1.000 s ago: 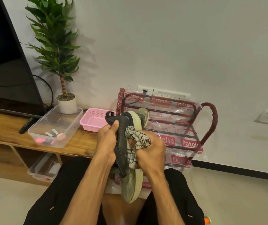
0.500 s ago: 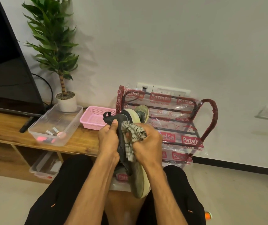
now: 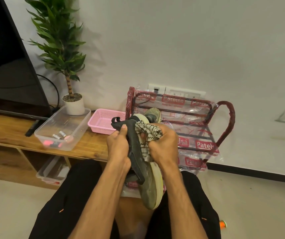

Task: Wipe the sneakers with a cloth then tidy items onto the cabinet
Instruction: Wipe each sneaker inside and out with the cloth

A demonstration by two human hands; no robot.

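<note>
A grey-green sneaker [image 3: 148, 190] with a pale sole is held up over my lap, heel away from me. My left hand [image 3: 118, 146] grips its dark collar, thumb pressed by the heel loop. My right hand [image 3: 164, 145] clutches a bunched black-and-white patterned cloth [image 3: 151, 132] against the sneaker's side. A second sneaker [image 3: 153, 113] sits behind on the red wire shoe rack [image 3: 224, 125], mostly hidden. The wooden cabinet [image 3: 9, 130] runs along the left.
On the cabinet stand a clear plastic tub [image 3: 79, 125] with small items, a pink basket [image 3: 102, 124], a potted plant [image 3: 72, 104] and a television [image 3: 5, 66]. Another clear tub [image 3: 51, 171] sits on the shelf below. An orange object [image 3: 222, 224] lies on the floor.
Both hands shifted slightly, raising the sneaker a little and then lowering it, while the cloth hand rubbed along the shoe near the heel. The camera view drifted slightly.
</note>
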